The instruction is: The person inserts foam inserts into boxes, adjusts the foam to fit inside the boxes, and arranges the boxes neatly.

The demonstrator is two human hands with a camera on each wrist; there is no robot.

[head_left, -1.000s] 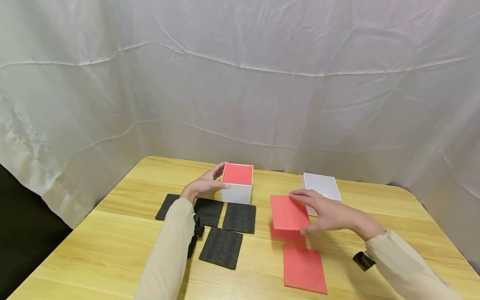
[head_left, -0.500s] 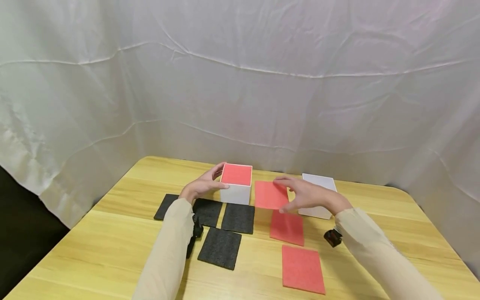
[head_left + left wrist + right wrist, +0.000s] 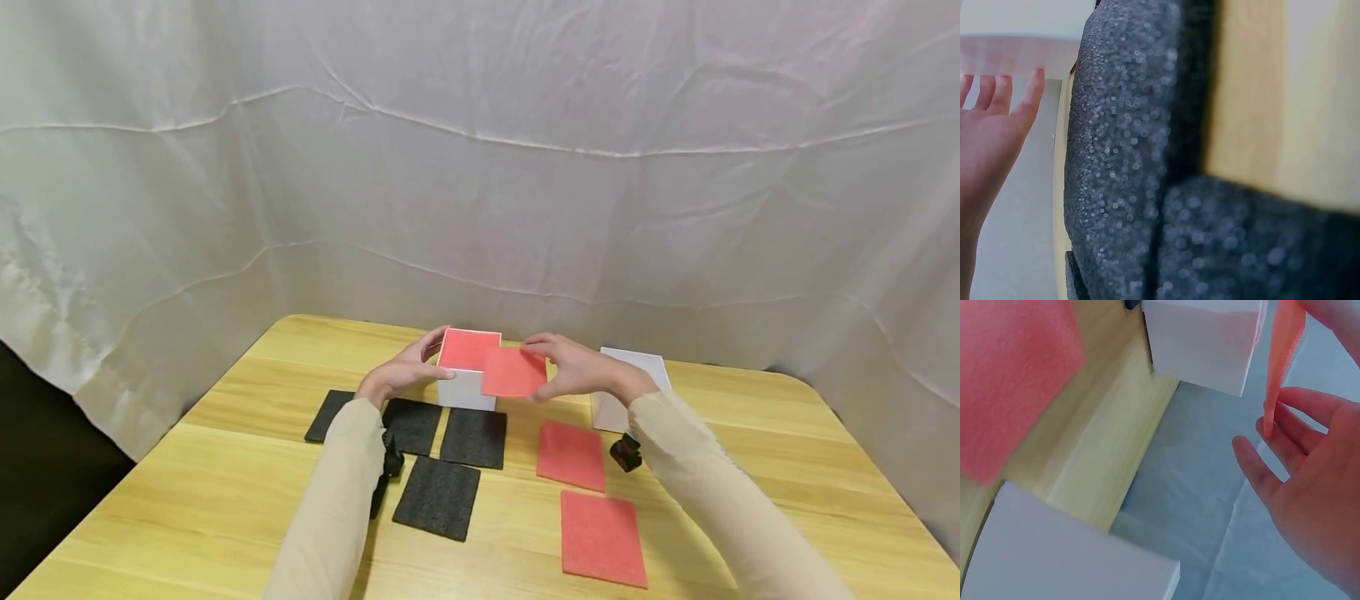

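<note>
The right hand (image 3: 581, 371) pinches a red sheet (image 3: 513, 372) by its edge and holds it in the air, just at the 3 o'clock side of the left box (image 3: 467, 379). In the right wrist view the sheet (image 3: 1282, 359) hangs thin between the thumb and fingers (image 3: 1291, 419). The left hand (image 3: 405, 371) has its fingers straight and flat against the box's 9 o'clock wall. It looks like it keeps the box from sliding.

The box already has red inside, near its top. To do this step well, I think the sheet should be held level, lined up with the box's corners, and let down flat so no edge catches on the rim. The left hand should press the wall softly, not tip it.

Two more red sheets (image 3: 572, 454) lie on the counter (image 3: 187, 500) at 5 o'clock from the box. Black sheets (image 3: 438, 497) lie at 6 o'clock. A white box (image 3: 656, 368) stands at 3 o'clock, behind the right wrist.
</note>
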